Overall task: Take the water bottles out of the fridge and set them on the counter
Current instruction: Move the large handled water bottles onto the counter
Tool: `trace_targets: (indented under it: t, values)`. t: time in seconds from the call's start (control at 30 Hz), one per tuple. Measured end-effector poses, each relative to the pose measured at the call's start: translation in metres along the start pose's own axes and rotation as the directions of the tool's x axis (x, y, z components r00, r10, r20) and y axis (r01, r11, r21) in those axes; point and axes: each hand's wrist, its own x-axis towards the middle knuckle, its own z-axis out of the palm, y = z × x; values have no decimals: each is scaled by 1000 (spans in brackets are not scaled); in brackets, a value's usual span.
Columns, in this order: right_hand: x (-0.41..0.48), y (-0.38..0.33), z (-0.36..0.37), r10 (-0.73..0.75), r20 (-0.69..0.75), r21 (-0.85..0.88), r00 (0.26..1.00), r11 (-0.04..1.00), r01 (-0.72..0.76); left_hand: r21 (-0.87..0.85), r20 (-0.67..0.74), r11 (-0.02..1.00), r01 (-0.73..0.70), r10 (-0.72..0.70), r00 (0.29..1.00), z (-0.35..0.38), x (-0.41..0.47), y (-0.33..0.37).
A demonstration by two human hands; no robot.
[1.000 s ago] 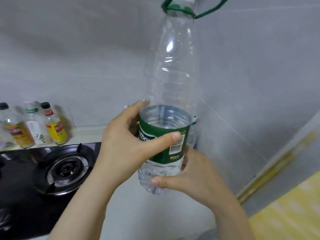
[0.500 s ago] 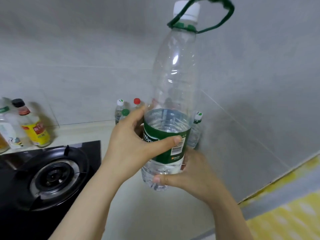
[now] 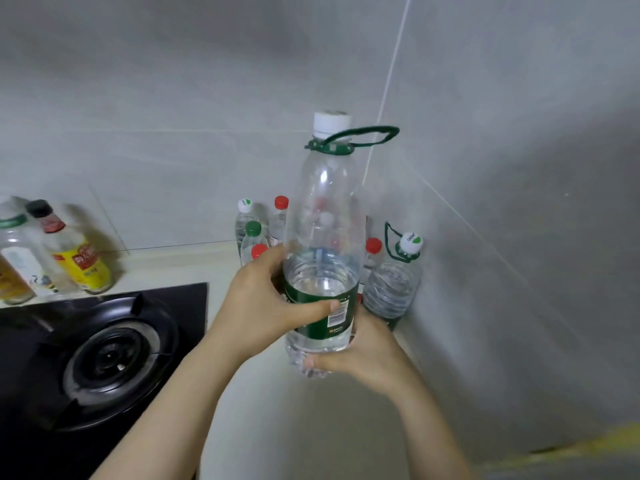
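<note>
clear glossy plastic bottle (image 3: 323,216), glossy black stovetop (image 3: 166,306), matt tiles (image 3: 173,116)

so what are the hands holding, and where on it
A large water bottle, in both hands: the left hand grips round its green label, the right hand holds its lower body near the base.

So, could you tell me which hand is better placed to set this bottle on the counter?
Probably the left hand: it grips the water bottle round its green label, clear of the base. The right hand cups the base, so it may get in the way.
</note>
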Motion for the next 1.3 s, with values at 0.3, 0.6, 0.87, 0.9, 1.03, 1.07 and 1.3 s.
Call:
trace_targets:
  t: [0.3,0.6,0.87,0.9,1.03,1.07,1.3]
  values:
    - [35,62,8,98,-2,-53,995,994,-98,125,52,989,75,-82,995,19,27,-41]
    - [67,101,38,155,-11,-64,988,986,-155,213,163,968,135,-171,972,22,57,-83]
    - [74,120,50,192,-5,24,981,981,-192,298,212,938,177,-246,946,32,70,-113]
    - [75,122,51,202,-5,33,979,979,-201,305,215,934,184,-256,942,33,71,-116]
    - [81,133,55,250,-15,76,968,966,-249,312,222,925,219,-295,930,39,78,-124]
    - [83,136,56,258,-19,77,966,964,-256,322,224,921,221,-301,927,41,79,-125]
    - [89,148,56,287,-70,131,955,952,-277,374,254,900,223,-330,909,55,93,-135]
